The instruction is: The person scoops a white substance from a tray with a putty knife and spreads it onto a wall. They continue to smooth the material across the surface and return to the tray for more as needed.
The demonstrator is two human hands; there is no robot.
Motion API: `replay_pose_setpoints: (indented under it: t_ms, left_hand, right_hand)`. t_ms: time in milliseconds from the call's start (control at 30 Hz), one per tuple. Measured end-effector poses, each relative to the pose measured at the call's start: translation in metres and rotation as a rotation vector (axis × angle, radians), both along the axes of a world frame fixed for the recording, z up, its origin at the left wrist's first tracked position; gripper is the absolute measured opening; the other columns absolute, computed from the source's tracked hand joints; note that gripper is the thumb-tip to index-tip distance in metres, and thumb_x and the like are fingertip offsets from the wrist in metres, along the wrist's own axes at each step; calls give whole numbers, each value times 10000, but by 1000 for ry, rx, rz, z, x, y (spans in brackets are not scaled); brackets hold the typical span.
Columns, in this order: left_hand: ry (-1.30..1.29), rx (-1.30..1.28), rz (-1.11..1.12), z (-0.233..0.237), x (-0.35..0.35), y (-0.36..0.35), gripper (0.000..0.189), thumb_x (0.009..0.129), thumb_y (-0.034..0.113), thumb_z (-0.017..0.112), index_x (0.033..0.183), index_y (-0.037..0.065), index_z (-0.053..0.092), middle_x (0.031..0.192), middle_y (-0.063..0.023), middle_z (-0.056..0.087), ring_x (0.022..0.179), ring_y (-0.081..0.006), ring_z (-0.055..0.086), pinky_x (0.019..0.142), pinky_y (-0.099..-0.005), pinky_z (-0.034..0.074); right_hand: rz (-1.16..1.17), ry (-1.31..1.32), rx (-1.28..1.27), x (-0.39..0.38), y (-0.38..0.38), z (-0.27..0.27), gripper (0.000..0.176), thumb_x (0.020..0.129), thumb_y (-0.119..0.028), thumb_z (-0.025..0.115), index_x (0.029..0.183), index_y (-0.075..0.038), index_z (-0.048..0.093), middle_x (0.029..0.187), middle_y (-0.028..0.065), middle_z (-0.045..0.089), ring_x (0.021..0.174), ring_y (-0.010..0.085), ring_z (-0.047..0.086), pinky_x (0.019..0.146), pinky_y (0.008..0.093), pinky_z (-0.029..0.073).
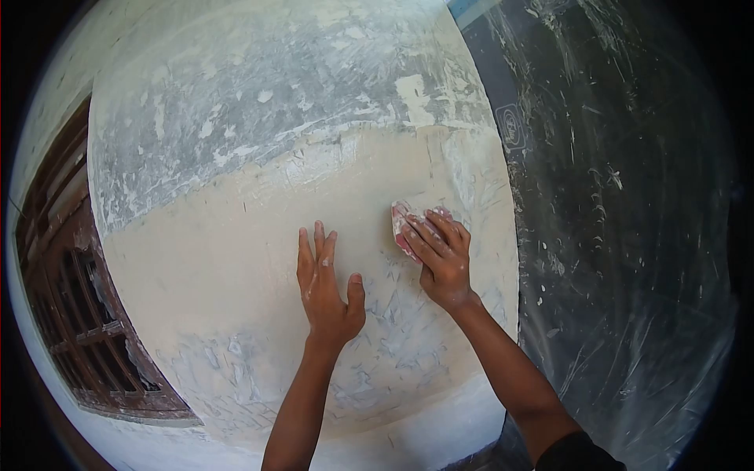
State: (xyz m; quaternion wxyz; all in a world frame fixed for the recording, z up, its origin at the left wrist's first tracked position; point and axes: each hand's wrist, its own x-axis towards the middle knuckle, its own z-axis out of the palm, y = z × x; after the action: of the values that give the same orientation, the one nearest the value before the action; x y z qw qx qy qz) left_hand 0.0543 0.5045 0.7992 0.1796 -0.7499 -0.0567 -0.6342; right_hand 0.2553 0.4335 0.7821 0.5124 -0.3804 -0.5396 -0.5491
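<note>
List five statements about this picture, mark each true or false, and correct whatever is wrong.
1. The right hand holds a pink, white-smeared pad. True.
2. The left hand grips a brush. False: it is open, with nothing seen in it.
3. The wall is patchy grey above and cream around the hands. True.
4. The barred window is at the picture's right edge. False: it is at the left.
5. The dark surface beyond the wall's right edge is spotless. False: it bears pale streaks and specks.
6. A dark sleeve shows on the right arm. True.
</note>
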Motion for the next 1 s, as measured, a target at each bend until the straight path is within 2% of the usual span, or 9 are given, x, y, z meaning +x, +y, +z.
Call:
replay_pose_setpoints:
  t_ms: [133, 267, 333, 400, 600, 767, 867, 933, 1000]
  left_hand:
    - [-14, -26, -19, -7, 1, -1, 555, 985, 261, 497, 1428, -69, 444, 1514, -316, 408, 1473, -503, 245, 1162, -582, 228]
    - [16, -8, -7, -8, -7, 2, 553, 977, 245, 508, 1428, -68, 444, 1513, -318, 409, 1473, -503, 243, 1163, -579, 222]
    - [40, 3, -5, -9, -10, 2, 551, 975, 241, 509, 1428, -67, 444, 1513, -319, 408, 1474, -503, 242, 1164, -578, 221]
    - [33, -10, -8, -6, -10, 1, 551, 975, 239, 507, 1429, -66, 443, 1512, -321, 409, 1474, -501, 242, 1165, -576, 219]
    - [9, -25, -32, -13, -2, 1, 545, 991, 256, 494, 1426, -68, 445, 1509, -321, 411, 1475, -492, 247, 1167, -564, 222]
    - [18, -32, -33, -15, -3, 2, 545, 996, 261, 490, 1427, -69, 444, 1509, -322, 411, 1475, -493, 248, 1167, -564, 222]
    - [22, -10, -28, -11, -8, 0, 543, 995, 258, 493, 1428, -66, 445, 1509, -321, 412, 1474, -495, 250, 1165, -569, 222]
    - [29, 17, -18, -7, -12, 0, 541, 993, 255, 494, 1428, -63, 447, 1510, -320, 412, 1474, -496, 249, 1164, -571, 222]
    - [29, 31, 9, -6, -16, 0, 539, 1017, 294, 449, 1443, -36, 443, 1537, -278, 400, 1474, -484, 267, 1166, -569, 246]
  right_hand:
    - [1, 34, -65, 4, 25, -12, 565, 734, 89, 601, 1257, -109, 688, 1321, 58, 658, 1295, 307, 542, 1078, 468, 328]
    - [-8, 75, -185, -11, 21, -106, 548, 747, 82, 595, 1255, -102, 687, 1335, 56, 655, 1308, 308, 535, 1080, 472, 324]
    - [-3, 79, -211, -17, 16, -128, 542, 751, 81, 593, 1256, -94, 686, 1334, 61, 656, 1310, 309, 534, 1079, 474, 325]
    - [72, 86, -127, -22, 7, -124, 575, 712, 77, 612, 1259, -88, 678, 1344, 80, 644, 1325, 301, 526, 1107, 482, 301]
    - [-2, 187, 67, -13, 24, -15, 569, 710, 74, 606, 1260, -59, 668, 1332, 90, 651, 1330, 319, 522, 1117, 491, 296]
    - [98, 233, -108, -46, 41, -86, 593, 688, 66, 615, 1259, -84, 680, 1341, 86, 650, 1342, 314, 520, 1145, 484, 275]
    - [138, 237, -170, -69, 21, -126, 494, 740, 68, 594, 1203, -63, 710, 1308, 104, 671, 1319, 310, 548, 1112, 455, 303]
    - [160, 233, -185, -74, 5, -119, 475, 747, 70, 593, 1189, -54, 715, 1280, 115, 687, 1298, 315, 568, 1097, 446, 315]
    - [179, 240, 7, -68, -7, -82, 467, 750, 85, 590, 1184, -32, 717, 1233, 139, 706, 1270, 317, 593, 1059, 426, 335]
